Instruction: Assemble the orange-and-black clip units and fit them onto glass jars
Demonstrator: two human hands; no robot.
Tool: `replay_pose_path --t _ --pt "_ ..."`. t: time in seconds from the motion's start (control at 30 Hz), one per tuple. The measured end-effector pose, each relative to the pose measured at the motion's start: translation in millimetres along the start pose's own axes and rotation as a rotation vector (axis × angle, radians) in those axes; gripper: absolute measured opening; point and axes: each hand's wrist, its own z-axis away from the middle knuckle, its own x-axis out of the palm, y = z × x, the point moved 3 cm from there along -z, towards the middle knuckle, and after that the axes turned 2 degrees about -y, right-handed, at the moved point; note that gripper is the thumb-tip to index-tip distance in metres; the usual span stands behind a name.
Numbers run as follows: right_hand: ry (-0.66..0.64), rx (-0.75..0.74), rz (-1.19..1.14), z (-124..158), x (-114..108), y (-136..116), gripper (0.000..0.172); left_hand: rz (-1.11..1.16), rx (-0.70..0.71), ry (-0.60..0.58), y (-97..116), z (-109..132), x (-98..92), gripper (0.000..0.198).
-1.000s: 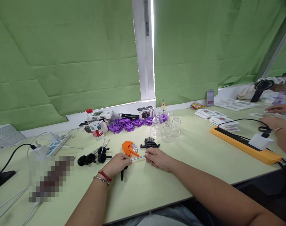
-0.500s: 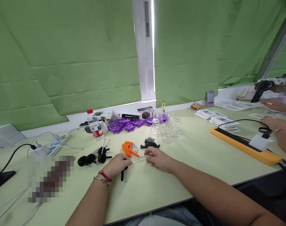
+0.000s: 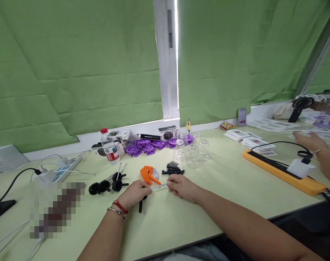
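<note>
A thin silvery metal rod (image 3: 159,186) spans the gap between my two hands, lying nearly level over the table. My left hand (image 3: 134,193) is closed around its left end. Below those fingers a black part with a short handle (image 3: 140,206) sticks out; how it joins the rod is hidden. At the other end my right hand (image 3: 181,186) pinches the rod between thumb and fingers. Just beyond lie orange hook-shaped pieces (image 3: 147,174), short metal pins (image 3: 155,174) and black handles (image 3: 172,171) beside small screws (image 3: 172,164). Black cup-like parts with rods (image 3: 117,185) rest left of my left hand.
Upturned glass jars (image 3: 193,159) stand behind my right hand, with purple plastic pieces (image 3: 148,149) and a water bottle (image 3: 110,148) further back. An orange power strip (image 3: 279,170) and card stacks (image 3: 259,143) are right. Another person's hand (image 3: 312,140) is at far right.
Both my hands keep the rod in almost the same place. The view has shifted slightly. At far right, the other person's hands have moved.
</note>
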Motion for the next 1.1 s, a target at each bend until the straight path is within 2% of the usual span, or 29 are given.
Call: replay_pose_path --t 0.2,0.33,0.67,1.1 --pt "0.005 -0.006 0.016 0.2 0.0 -0.7 0.022 -0.002 -0.003 0.015 4.0 2.1 -0.5 0.025" --pt "0.007 -0.013 0.005 4.3 0.7 -6.4 0.015 0.0 -0.012 0.02 5.0 2.5 -0.1 0.025" --pt "0.008 -0.01 -0.005 4.3 1.3 -6.8 0.009 -0.003 0.011 0.013 1.4 0.5 -0.1 0.024" --pt "0.013 0.011 0.013 1.7 1.1 -3.0 0.018 -0.003 0.012 0.012 1.9 0.6 -0.1 0.025"
